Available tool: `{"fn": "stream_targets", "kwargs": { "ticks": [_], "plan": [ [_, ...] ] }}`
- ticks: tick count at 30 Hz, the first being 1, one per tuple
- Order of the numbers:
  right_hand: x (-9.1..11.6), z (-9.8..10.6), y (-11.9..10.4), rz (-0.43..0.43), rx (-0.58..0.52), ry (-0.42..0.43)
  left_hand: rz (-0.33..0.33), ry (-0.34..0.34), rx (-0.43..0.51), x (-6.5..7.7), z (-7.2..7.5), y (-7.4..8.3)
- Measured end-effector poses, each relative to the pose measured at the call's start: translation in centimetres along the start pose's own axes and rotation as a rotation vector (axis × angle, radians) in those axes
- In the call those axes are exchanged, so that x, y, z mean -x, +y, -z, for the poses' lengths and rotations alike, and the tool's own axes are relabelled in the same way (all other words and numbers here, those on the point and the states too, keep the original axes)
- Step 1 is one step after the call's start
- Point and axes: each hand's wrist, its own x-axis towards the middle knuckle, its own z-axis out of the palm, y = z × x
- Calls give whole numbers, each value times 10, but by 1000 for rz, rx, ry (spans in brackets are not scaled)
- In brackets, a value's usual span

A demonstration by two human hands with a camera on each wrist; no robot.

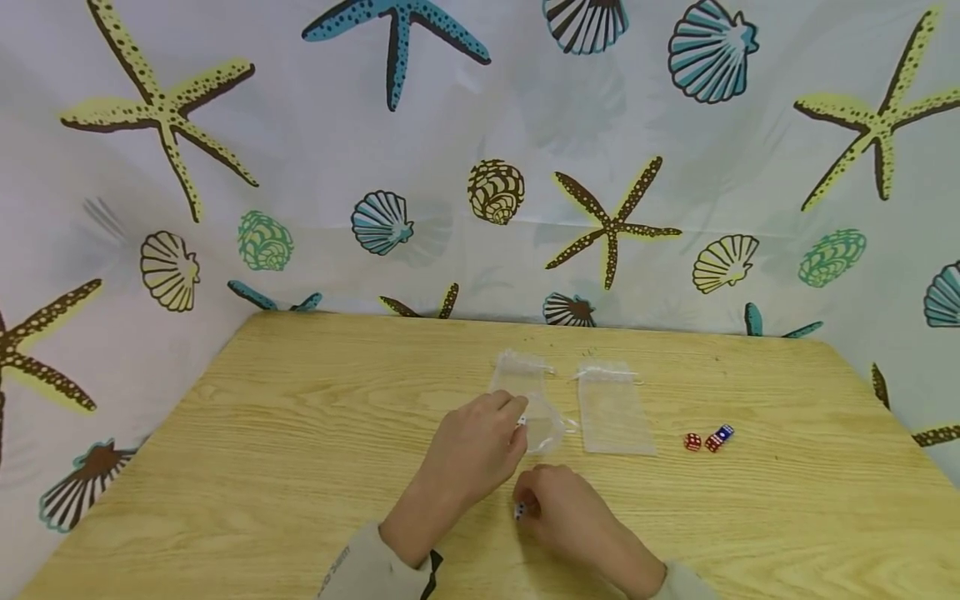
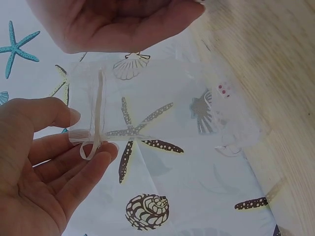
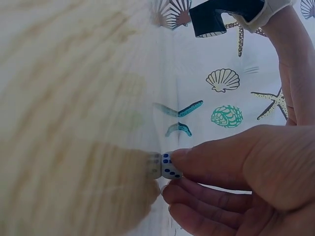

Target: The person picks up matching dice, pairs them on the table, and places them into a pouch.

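My left hand pinches the drawstring edge of a sheer organza bag between thumb and fingers. Seen through the film in the left wrist view is a white die with red dots; a spotted white die also shows between the left fingers in the head view. Low at the tabletop, my right hand pinches a white die with blue dots between thumb and fingertips. Part of the right hand crosses the top of the left wrist view.
A second sheer bag lies flat on the wooden table, right of the left hand. Further right sit a red die, another red die and a blue die. A patterned cloth rises behind the table.
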Motion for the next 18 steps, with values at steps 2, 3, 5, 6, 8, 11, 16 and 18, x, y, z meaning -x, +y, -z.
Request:
{"fn": "stream_targets", "kwargs": {
  "ticks": [2,3,5,6,8,11,16,18],
  "plan": [
    [0,0,1,1,-5,0,0,0,-1,0,0,0],
    [0,0,1,1,-8,-3,0,1,-1,0,0,0],
    [-1,0,1,-5,-16,-12,0,4,-2,0,0,0],
    [-1,0,1,-5,-19,-16,-1,6,-2,0,0,-1],
    [-1,1,0,-3,-19,-20,-1,8,-2,0,0,-1],
    [0,2,-2,2,-23,-32,2,7,3,0,-1,-1],
    [2,8,-6,-5,-19,-17,4,2,9,1,-1,-1],
    [3,12,-9,-2,-16,-2,-3,4,6,1,0,-1]
  ]
}}
